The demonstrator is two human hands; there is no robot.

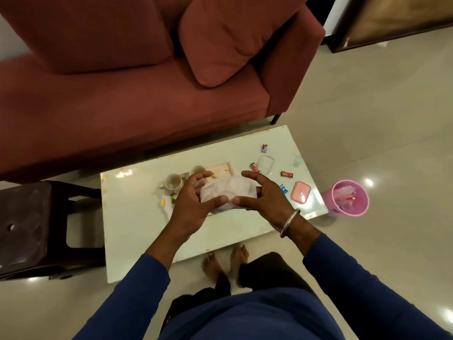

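Observation:
A crumpled wad of white paper (226, 191) is held above the low pale table (137, 231). My left hand (193, 204) grips its left side, fingers curled over the top and thumb pressed on the front. My right hand (263, 195), with a metal bangle at the wrist, grips the right side, its thumb meeting the left thumb. Behind the paper lie two empty cups (173, 184) and a stained white tray (221, 169).
Small candy wrappers (286, 174), a clear plastic lid (265, 163) and a pink container lid (300, 192) lie on the table's right part. A pink bin (349, 198) stands on the floor at right. A red sofa (122, 106) is behind, a dark stool (31, 229) at left.

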